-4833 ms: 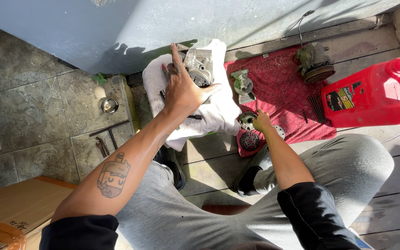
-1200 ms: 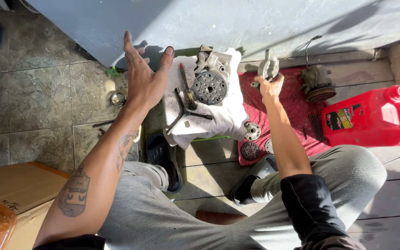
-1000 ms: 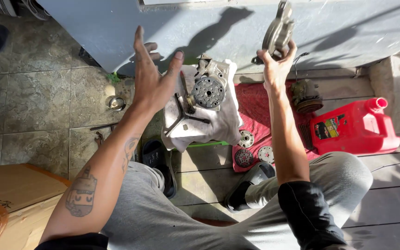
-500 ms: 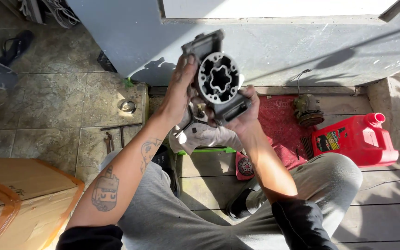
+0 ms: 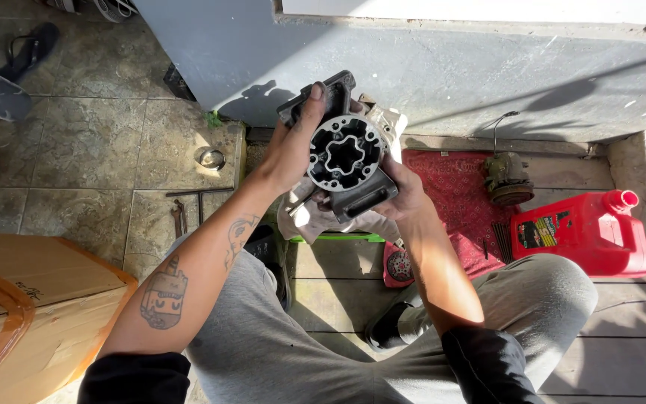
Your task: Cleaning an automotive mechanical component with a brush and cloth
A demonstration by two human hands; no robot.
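Metal cylinder block [image 5: 347, 158], one of it, raised before the grey wall [image 5: 487, 67] between my two hands: left hand [image 5: 293, 146] fingers closed over its upper rim, right hand [image 5: 405, 196] cupping beneath. It looks heavy, rigid and probably oily (grip the outer edges). Below lie one red mat [image 5: 461, 202], one red jerrycan [image 5: 581, 232].

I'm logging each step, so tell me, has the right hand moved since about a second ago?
Yes. The right hand was raised alone against the grey wall; it has come down and leftward, and now grips the metal cylinder block together with the left hand.
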